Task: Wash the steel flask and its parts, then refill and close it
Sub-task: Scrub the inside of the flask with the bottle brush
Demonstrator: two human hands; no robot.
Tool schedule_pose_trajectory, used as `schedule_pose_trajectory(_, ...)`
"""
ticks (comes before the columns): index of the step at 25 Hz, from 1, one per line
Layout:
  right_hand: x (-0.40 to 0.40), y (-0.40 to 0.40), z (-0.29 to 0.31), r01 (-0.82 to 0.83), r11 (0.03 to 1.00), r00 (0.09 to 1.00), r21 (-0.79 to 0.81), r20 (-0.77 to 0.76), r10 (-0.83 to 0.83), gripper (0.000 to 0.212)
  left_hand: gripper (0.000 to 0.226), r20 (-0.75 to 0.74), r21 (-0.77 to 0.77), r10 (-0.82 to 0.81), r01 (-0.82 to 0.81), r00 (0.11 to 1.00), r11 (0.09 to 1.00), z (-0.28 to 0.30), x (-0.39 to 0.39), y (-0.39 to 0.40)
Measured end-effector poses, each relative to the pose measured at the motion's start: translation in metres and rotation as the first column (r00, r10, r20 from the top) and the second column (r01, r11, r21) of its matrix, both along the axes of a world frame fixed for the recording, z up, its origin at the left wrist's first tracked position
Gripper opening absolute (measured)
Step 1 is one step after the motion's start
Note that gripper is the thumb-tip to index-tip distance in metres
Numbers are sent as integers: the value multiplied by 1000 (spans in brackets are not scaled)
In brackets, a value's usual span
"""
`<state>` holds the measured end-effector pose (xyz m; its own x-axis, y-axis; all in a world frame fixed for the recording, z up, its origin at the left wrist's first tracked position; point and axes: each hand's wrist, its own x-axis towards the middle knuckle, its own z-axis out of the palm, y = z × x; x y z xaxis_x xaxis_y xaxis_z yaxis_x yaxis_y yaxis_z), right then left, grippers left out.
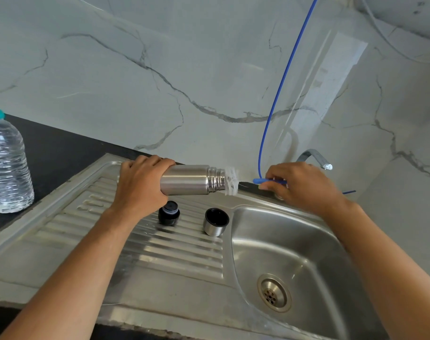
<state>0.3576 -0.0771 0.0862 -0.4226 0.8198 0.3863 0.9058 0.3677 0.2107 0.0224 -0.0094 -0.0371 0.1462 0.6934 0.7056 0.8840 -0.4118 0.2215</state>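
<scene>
Head view: flask body being brushed, both parts off, refill and closing outstanding.

The left hand [141, 184] wraps its fingers round the base end of the flask [190, 179], held level above the draining board [140, 244], mouth toward the right hand [300, 185]. The right hand pinches the blue handle of the bottle brush [231, 180]; the bristles sit at the flask mouth. Just below the left hand stand the black stopper [169, 213] and the steel cup [216, 222], both apparently not yet refitted. Judged progress: washing stage; rinsing, refilling and closing remain. The water bottle [7, 165] stands well to the left of the left hand. The sink basin [314, 244] lies open below the right hand; the tap [316, 159] and wall stand close behind it, limiting brush withdrawal.
</scene>
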Motion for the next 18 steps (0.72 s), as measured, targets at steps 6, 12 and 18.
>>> schedule_pose_trajectory(6,-11,-1,-15,-64,926,994,372,110,24,55,78,60,-16,-18,19,998,1000,-1,7,-4)
schedule_pose_trajectory(12,-19,7,-26,-104,986,988,127,127,87,61,77,-5,10,-58,58,998,998,0,8,-4)
schedule_pose_trajectory(18,-5,-1,-22,62,997,998,-40,2,-62,55,77,-24,21,-6,6,1000,1000,-2,14,-6)
